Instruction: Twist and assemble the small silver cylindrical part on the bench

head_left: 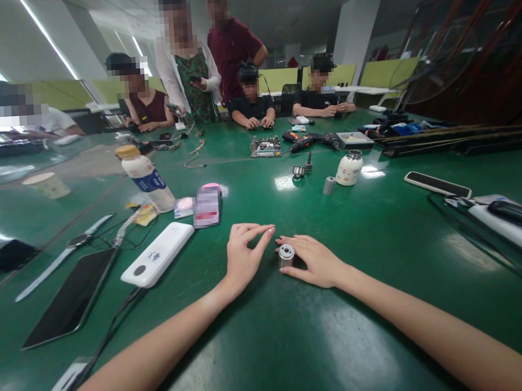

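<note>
A small silver motor (286,254), shaped like a can with holes in its top face, stands upright on the green table. My right hand (315,260) is closed around it, thumb on the near side and fingers behind. Just left of the motor and a little higher, my left hand (245,252) is closed, with thumb and forefinger tips pinched together. Whatever lies between those tips is too small to make out. Beyond my right hand, a second metal cylinder (329,185) stands beside a white jar with a drawn face (349,168).
On my left lie a white power bank (157,255), a tablet (72,295), a watch (78,240), a phone (207,206) and a bottle (147,179). Metal parts (299,171), a circuit board (265,147) and power drills (311,140) sit farther back. Several people are across the table (261,337).
</note>
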Motion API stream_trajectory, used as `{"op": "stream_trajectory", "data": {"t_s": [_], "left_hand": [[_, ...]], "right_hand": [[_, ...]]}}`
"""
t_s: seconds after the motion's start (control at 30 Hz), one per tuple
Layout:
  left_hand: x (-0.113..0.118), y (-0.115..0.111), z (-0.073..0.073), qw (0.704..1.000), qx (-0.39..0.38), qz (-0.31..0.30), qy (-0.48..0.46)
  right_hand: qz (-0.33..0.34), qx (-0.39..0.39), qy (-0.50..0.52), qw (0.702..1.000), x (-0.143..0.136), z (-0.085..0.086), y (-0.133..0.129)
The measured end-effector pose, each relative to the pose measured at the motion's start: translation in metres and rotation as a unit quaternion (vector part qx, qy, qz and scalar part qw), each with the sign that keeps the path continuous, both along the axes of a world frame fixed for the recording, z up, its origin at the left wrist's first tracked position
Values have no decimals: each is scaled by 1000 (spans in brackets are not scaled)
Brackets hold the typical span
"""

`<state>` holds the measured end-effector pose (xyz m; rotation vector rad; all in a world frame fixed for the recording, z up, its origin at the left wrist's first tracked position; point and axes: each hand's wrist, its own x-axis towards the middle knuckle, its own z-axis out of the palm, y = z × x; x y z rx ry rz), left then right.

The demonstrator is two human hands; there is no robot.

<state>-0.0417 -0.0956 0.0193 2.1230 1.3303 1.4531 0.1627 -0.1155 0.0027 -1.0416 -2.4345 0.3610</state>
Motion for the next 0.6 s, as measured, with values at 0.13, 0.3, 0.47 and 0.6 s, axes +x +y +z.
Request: {"op": "stream_trajectory", "data": {"t_s": [0.13,0.3,0.47,0.6], "left_hand": [[-13,17,-10,985,-88,69,132],[-15,18,-18,971,-127,75,189],[-14,16,-17,971,-128,65,191],[-14,16,-17,975,-126,48,179]], "right_hand": [[-18,4,-17,1000,0,3,-2],[-40,15,-8,999,0,-1,-1],[-40,5,-5,999,1,-3,-1],[-42,-7,9,999,0,0,-2]]}}
